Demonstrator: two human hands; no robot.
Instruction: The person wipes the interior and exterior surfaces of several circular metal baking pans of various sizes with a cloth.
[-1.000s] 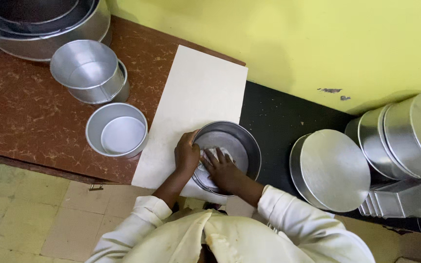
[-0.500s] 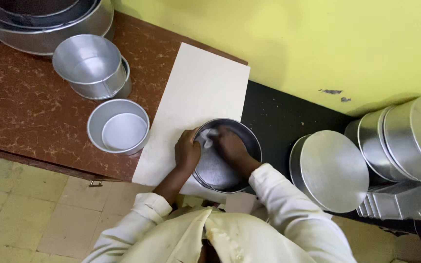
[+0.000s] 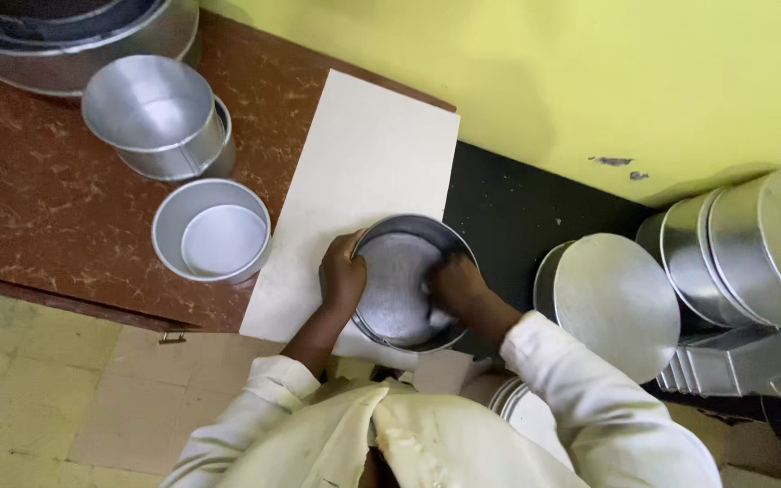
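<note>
Both arms reach forward, sleeves pale, hands close together.

The left hand (image 3: 343, 276) is curled, fingers (image 3: 352, 246) hooked over a rim in a grip, wrist bent slightly. The right hand (image 3: 456, 287) is cupped palm down, fingers pressed together, its forearm angled inward from the right.

silver-grey round pan (image 3: 399, 285), cream board (image 3: 363, 172), red-brown marbled counter (image 3: 38, 208), yellow wall (image 3: 589, 72), black surface (image 3: 517, 217)
</note>
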